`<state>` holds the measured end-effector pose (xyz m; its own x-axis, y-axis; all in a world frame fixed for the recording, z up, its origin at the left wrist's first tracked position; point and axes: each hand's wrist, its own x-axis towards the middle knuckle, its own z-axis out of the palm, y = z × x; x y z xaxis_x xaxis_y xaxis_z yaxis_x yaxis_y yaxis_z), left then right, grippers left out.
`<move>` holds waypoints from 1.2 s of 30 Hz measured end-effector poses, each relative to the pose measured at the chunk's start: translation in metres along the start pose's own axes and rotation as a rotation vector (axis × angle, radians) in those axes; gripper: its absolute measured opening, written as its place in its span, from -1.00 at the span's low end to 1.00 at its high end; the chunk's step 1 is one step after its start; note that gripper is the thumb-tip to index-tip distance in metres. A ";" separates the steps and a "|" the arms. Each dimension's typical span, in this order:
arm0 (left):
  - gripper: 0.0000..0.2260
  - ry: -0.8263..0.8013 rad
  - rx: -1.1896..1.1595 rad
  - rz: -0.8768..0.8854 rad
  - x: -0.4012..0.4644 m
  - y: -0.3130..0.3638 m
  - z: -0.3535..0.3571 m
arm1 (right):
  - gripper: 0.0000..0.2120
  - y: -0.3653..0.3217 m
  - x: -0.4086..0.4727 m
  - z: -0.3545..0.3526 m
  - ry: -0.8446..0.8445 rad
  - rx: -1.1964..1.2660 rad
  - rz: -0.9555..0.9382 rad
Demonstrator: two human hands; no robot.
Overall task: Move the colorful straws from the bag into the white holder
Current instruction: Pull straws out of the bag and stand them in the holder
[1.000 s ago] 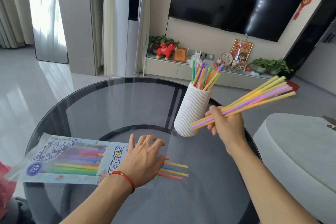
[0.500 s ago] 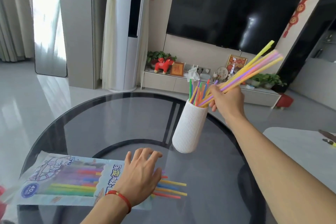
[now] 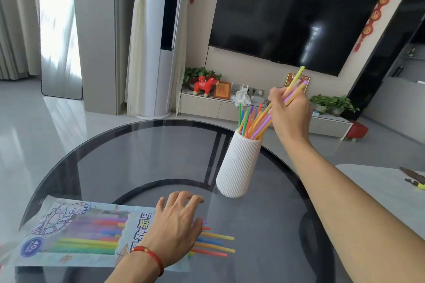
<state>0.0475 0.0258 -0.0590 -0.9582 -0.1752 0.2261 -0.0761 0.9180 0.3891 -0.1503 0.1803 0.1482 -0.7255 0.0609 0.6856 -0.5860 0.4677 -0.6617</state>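
Right hand [image 3: 289, 110] grips straw bunch [image 3: 264, 122], tips entering white holder [image 3: 239, 165]; left hand [image 3: 177, 227] flat, fingers spread, on bag [image 3: 69, 232]; many straws left.

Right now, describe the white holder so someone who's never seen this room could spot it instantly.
Find the round dark glass table in front of the wall TV. Near its far right edge stands the holder, a tall white ribbed cylinder with colored straws sticking out of its top. It's the only upright thing on the table; the straw bag lies flat under the left hand.
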 end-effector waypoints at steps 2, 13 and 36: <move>-0.66 -0.004 -0.011 -0.003 0.000 0.000 -0.001 | -0.57 0.002 -0.001 0.003 -0.073 -0.104 -0.031; -0.66 -0.006 -0.008 0.013 0.000 0.000 -0.001 | -0.12 -0.003 -0.004 0.000 -0.075 0.043 -0.296; 0.16 -0.435 0.247 0.073 -0.017 -0.023 -0.034 | -0.81 0.024 -0.095 -0.009 -0.327 -0.092 -0.627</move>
<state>0.0754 -0.0048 -0.0418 -0.9856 0.0090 -0.1690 -0.0169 0.9883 0.1514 -0.0923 0.1937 0.0695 -0.3416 -0.5050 0.7927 -0.9059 0.4014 -0.1347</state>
